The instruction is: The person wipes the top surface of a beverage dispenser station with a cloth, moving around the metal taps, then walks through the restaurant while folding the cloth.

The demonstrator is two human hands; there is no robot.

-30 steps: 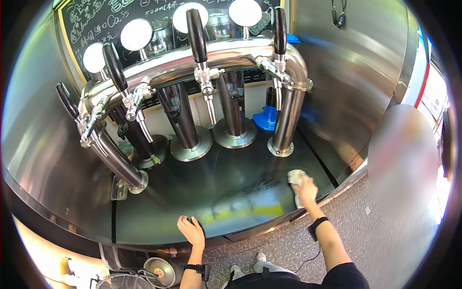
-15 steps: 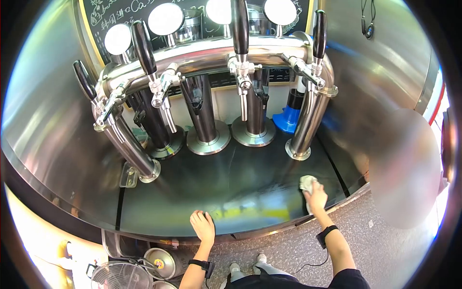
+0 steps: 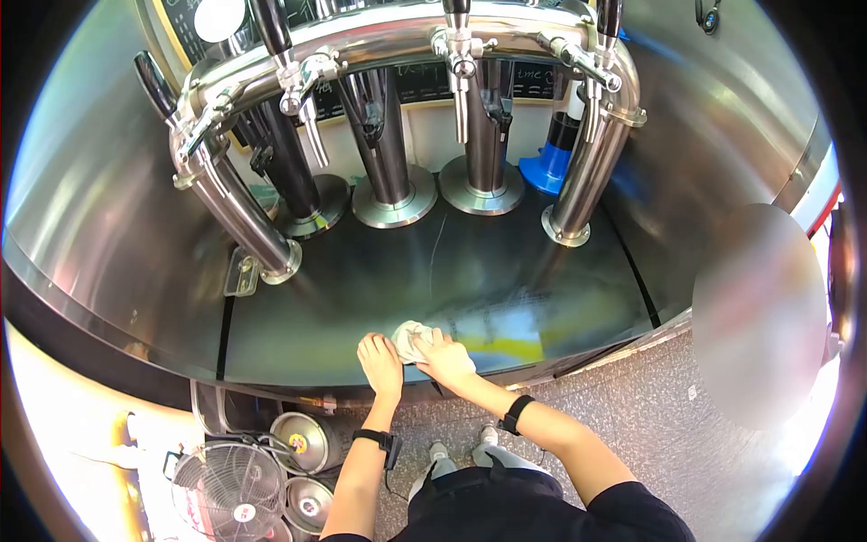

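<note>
One pale cloth (image 3: pixel 412 338) lay bunched beneath the right hand (image 3: pixel 445 359), close to the front edge of the tabletop (image 3: pixel 361 303) and just beside the left hand (image 3: pixel 379 363). Half a second earlier, the right hand and its cloth had been well over to the right, in front of the right post (image 3: pixel 589 185) of the metal tap tower (image 3: pixel 388 38); now they had come leftward along the front of the surface, while the left hand had stayed at about the same place by the edge. My judgement was that this made one long sideways wiping stroke, reaching roughly the middle of the front strip. Dark marks (image 3: pixel 495 307) showed farther right and deeper in, though I could not tell whether they were smears or reflections.

The right hand's grip was closed on the cloth, its fingers bent over the near side. The left hand's grip held nothing that could be seen: its fingers lay loosely apart on the surface, and whether they touched the cloth I could not tell.

The cloth looked off-white, crumpled and soft, with shallow folds and a rounded far edge; its underside was hidden, and nothing showed whether it was damp or dry
</note>
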